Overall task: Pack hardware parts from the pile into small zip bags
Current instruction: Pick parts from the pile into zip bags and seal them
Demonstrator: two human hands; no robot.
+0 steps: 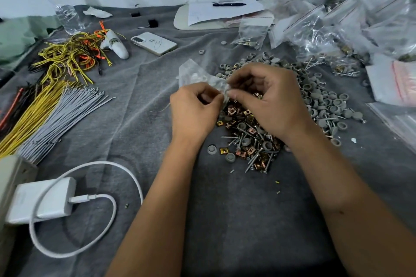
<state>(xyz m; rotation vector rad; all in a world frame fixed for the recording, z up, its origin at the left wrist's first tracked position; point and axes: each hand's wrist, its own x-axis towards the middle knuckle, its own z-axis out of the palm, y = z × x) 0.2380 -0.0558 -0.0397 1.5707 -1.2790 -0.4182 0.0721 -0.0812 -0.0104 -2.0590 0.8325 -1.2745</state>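
Note:
A small clear zip bag [195, 74] is held up over the grey cloth, its body pointing away to the upper left. My left hand [194, 109] pinches its near edge from the left. From the right, my right hand [267, 94] pinches the same edge, fingers curled. Directly under and behind both hands lies the pile of hardware [249, 139]: screws, copper-coloured square clips and grey round caps [331, 103]. What is inside the bag is too blurred to tell.
Filled zip bags [337, 29] heap at the back right, flat empty bags [403, 78] at the right edge. Wire bundles [56, 105] lie left, a phone [154, 42], a bottle [65, 13] and a paper with pen [225, 9] behind. A white charger and cable [45, 200] sit front left.

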